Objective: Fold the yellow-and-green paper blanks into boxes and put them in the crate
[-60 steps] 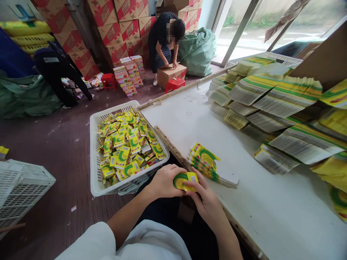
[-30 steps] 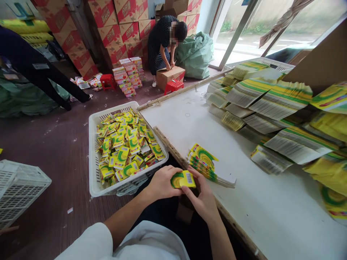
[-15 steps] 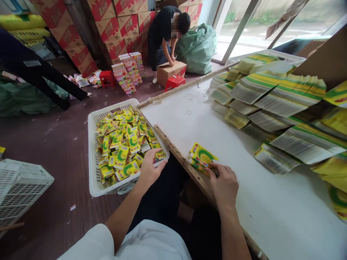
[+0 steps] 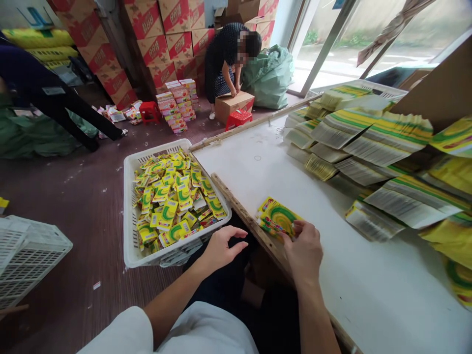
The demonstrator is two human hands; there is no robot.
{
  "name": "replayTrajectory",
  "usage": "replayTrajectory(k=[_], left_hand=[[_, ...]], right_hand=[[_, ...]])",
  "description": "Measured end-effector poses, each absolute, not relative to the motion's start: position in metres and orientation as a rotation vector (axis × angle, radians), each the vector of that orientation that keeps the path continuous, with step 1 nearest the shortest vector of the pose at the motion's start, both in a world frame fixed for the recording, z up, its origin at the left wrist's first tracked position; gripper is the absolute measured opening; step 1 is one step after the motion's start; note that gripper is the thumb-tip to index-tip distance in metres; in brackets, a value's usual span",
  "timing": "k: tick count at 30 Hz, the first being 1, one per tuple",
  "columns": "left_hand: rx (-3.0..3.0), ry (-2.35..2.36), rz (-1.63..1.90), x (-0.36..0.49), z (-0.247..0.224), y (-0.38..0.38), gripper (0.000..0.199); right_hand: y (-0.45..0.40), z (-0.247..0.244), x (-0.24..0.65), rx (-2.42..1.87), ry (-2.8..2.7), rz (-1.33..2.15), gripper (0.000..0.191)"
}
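My right hand [image 4: 304, 251] is at the near edge of the white table, thumb and fingers closed on the right end of a small pile of flat yellow-and-green cartons [image 4: 278, 216]. The cartons lie on the tabletop, slightly fanned at their left end. My left hand [image 4: 224, 248] hovers over my lap between basket and table, its thumb and fingers apart and nothing between them. To its left stands a white plastic basket [image 4: 129, 211] heaped with small yellow-and-green packs [image 4: 165, 211], several showing barcodes.
Banded-looking stacks of flat cartons [image 4: 387, 137] cover the right side of the white table [image 4: 254, 172], which has a raised wooden edge strip [image 4: 239, 209]. Beyond, a person [image 4: 230, 64] bends over a cardboard box [image 4: 234, 105]. A white crate [image 4: 29, 260] stands at left.
My left hand has drawn back from the basket's near right corner, moving right toward the table edge. My right hand stays at the carton pile, with its fingers shifted slightly.
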State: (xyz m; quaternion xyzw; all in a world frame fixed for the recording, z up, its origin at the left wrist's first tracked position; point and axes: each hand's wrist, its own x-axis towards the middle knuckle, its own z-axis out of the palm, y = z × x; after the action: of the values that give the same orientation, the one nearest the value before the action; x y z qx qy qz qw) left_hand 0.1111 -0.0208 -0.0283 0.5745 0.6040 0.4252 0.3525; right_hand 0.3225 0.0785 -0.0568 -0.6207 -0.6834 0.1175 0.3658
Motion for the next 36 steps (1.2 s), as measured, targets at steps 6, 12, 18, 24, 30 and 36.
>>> replayTrajectory(k=[6, 12, 18, 24, 30, 36], left_hand=[[1.197, 1.186, 1.183, 0.135, -0.037, -0.017, 0.078], [0.625, 0.976, 1.467, 0.160, -0.030, 0.001, 0.077], [0.437, 1.091, 1.681, 0.159, -0.028, 0.004, 0.060], [0.609, 0.925, 1.599, 0.153, -0.032, -0.008, 0.065], [0.749, 1.027, 1.480, 0.135, -0.032, -0.008, 0.046], [1.119, 0.954, 1.485, 0.095, -0.008, -0.010, 0.083]], right_hand=[[0.046, -0.041, 0.314, -1.351, -1.484, 0.836, 0.052], [-0.005, -0.033, 0.282, -1.006, -1.558, 1.330, 0.041], [-0.021, -0.028, 0.266, -0.912, -1.597, 1.458, 0.048], [-0.004, -0.043, 0.282, -1.074, -1.384, 1.316, 0.030], [0.001, -0.044, 0.314, -1.018, -1.644, 1.110, 0.008], [0.001, -0.024, 0.339, -1.032, -1.997, 0.313, 0.028]])
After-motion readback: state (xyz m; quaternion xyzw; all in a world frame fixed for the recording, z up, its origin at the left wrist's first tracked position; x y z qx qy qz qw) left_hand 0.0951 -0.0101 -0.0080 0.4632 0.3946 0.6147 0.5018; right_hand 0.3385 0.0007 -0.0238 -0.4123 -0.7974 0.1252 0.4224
